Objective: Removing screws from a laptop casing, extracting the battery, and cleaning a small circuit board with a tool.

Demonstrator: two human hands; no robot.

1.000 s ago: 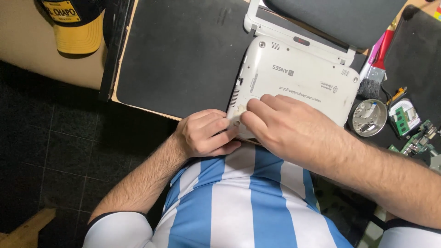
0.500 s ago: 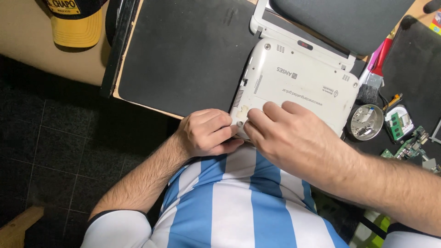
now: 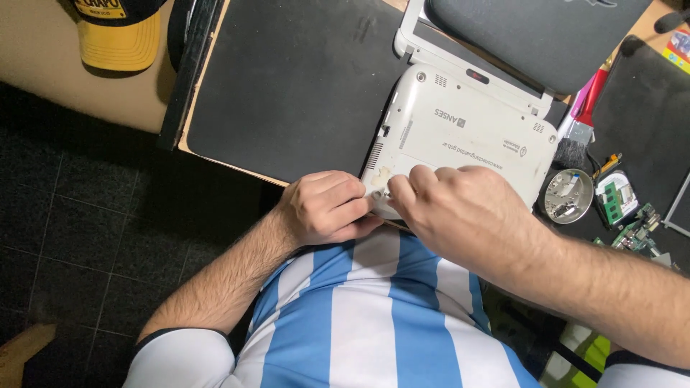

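Both hands pick at the near corner of the white laptop [image 3: 460,140] – left hand [image 3: 327,208] curled tight, right hand [image 3: 460,215] fingertips pinching something too small to tell; careful prying looks next.

This looks like a home repair bench for electronics. A black work mat [image 3: 287,86] covers a wooden desk [image 3: 43,65] over a dark tiled floor [image 3: 79,237]. A white laptop [image 3: 460,136] lies upside down, with loose circuit boards [image 3: 632,230], a brush [image 3: 578,126] and a small round parts tin [image 3: 568,195] beside it.
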